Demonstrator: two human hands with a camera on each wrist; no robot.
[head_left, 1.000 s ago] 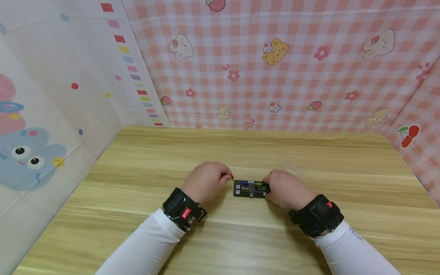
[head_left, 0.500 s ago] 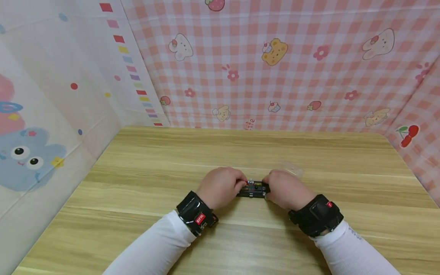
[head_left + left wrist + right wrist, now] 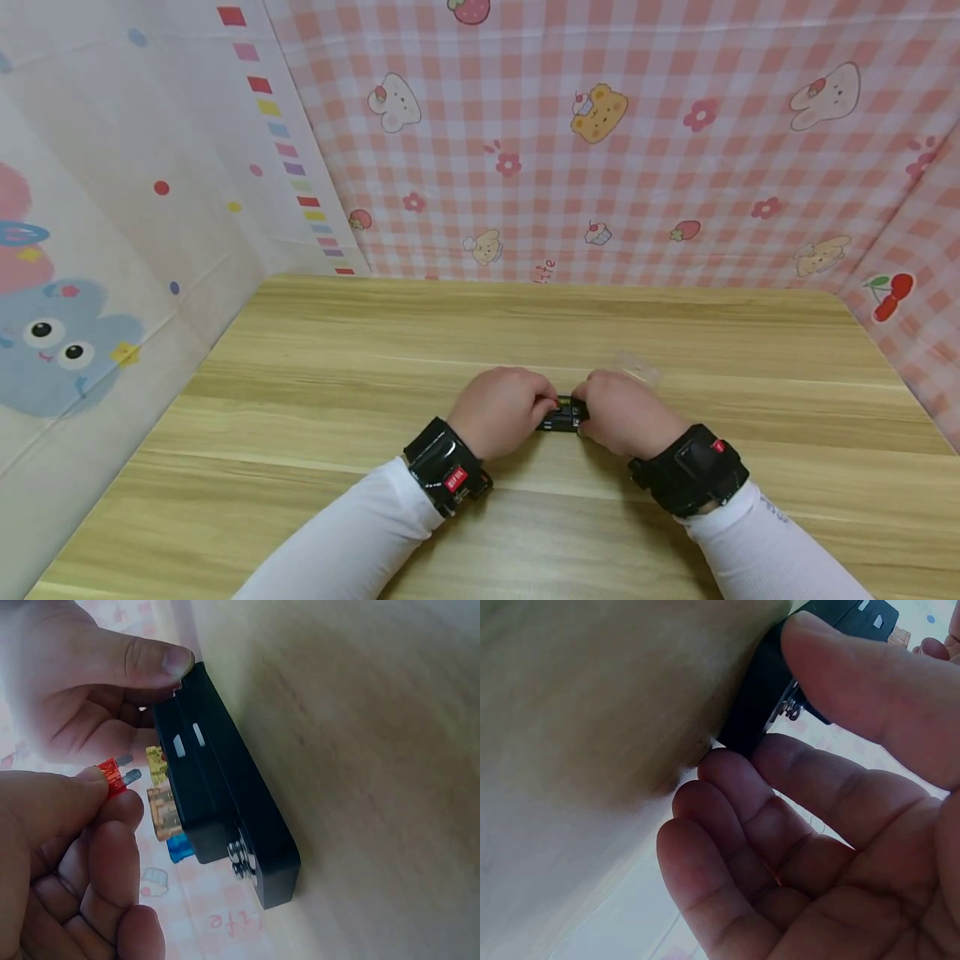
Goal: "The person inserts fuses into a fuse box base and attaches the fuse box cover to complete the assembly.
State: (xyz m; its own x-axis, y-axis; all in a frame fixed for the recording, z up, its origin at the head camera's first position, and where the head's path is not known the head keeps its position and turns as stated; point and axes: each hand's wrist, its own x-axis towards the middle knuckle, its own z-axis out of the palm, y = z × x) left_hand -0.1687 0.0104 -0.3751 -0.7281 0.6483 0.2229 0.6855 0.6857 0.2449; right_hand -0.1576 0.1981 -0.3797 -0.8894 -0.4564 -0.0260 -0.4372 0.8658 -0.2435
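Note:
A black fuse block (image 3: 558, 423) lies on the wooden table between both hands. My right hand (image 3: 626, 412) grips its right end, thumb on the near side and fingertips around the end. In the left wrist view, a yellow blade fuse (image 3: 156, 765), a tan blade fuse (image 3: 163, 814) and a blue blade fuse (image 3: 180, 847) sit in the block (image 3: 225, 780). Between thumb and index finger, my left hand (image 3: 502, 412) pinches a red blade fuse (image 3: 114, 774). Its two metal prongs point towards the block, a small gap away. The block's left end is hidden behind this hand in the head view.
A clear plastic cover (image 3: 637, 369) lies on the table (image 3: 375, 333) just behind my right hand. Screw terminals (image 3: 238, 859) stick up at one end of the block. A checked cloth (image 3: 645, 183) hangs behind the table.
My left hand has moved right with the red blade fuse, from beside the block to over its middle. My right hand has stayed on the block's right end.

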